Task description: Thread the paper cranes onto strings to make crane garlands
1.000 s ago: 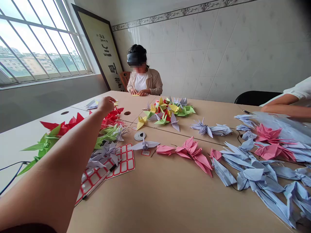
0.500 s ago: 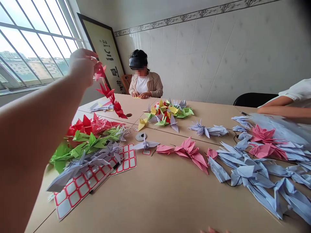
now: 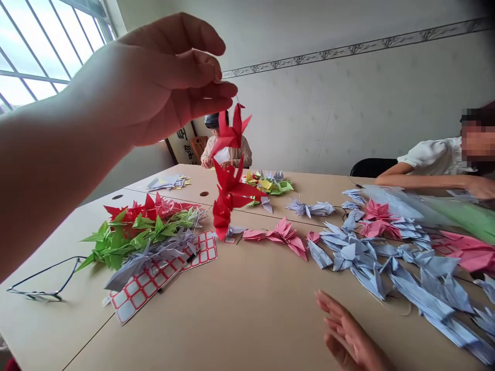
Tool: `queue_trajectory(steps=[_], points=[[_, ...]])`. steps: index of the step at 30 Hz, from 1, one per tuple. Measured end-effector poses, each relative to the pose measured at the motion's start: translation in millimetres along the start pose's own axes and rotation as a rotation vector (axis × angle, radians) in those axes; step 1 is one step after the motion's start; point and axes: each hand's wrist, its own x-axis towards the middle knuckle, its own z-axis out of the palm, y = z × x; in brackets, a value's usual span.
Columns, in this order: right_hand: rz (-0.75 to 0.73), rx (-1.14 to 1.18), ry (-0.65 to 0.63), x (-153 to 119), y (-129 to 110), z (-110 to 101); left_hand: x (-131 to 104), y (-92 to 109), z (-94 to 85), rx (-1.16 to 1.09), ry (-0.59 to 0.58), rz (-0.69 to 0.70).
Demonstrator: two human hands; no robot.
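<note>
Well, a translucent plastic bag (image 3: 402, 204) lies on the table (image 3: 247, 319) at right, contents unclear. The left hand (image 3: 154, 80) pinches the top of a red crane string (image 3: 228, 193), dangling mid-scene; the right hand (image 3: 353, 335), loosely spread, is near right.

1 head-worn view, forward-down across table (image 3: 251, 309)

We saw matt, sharply creased red paper cranes (image 3: 228, 183), a smooth tan tabletop (image 3: 232, 314), crinkled translucent plastic sheeting (image 3: 398, 203) and smooth pale wall tiles (image 3: 288, 116).
</note>
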Motion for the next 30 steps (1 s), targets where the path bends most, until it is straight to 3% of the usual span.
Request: queue_trajectory(steps=[2, 4, 6, 9, 11, 13, 16, 18, 21, 24, 27, 30], points=[[0.219, 0.289, -0.011, 8.4, -14.3, -14.9, -7.2, 6.0, 2.9, 0.073, 0.065, -0.094], [0.387, 0.488, 0.098, 17.5, -26.0, -29.0, -13.2, -1.7, 11.5, 0.080, 0.101, -0.155], [0.495, 0.624, 0.223, 26.2, -31.3, -41.5, -27.0, -18.6, 32.8, 0.026, 0.031, -0.173], [0.490, 0.653, 0.320, 35.9, -27.7, -57.2, -70.9, -50.2, 85.1, -0.078, -0.316, -0.211], [0.488, 0.625, 0.316, 39.3, -23.9, -65.6, -108.1, -70.9, 120.8, -0.059, -0.461, -0.264], [0.489, 0.577, 0.281, 40.7, -23.8, -71.9, -140.6, -88.0, 146.9, 0.008, -0.525, -0.313], [0.498, 0.491, 0.155, 40.4, -31.9, -78.9, -169.8, -98.1, 165.4, 0.116, -0.475, -0.323], [0.460, 0.314, -0.058, 38.3, -40.4, -83.6, -179.0, -90.1, 170.8, 0.131, -0.464, -0.288], [0.397, -0.071, -0.364, 32.2, -54.3, -92.5, -189.2, -59.5, 181.1, 0.091, -0.498, -0.167], [0.290, -0.325, -0.590, 23.7, -67.2, -100.2, -202.9, -23.8, 197.3, -0.100, -0.701, 0.221], [0.235, -0.434, -0.693, 15.1, -74.7, -100.2, -218.0, -1.8, 216.2, -0.149, -0.873, 0.419], [0.250, -0.503, -0.691, 10.4, -74.6, -89.0, -227.6, 1.9, 232.7, -0.099, -0.875, 0.495]])
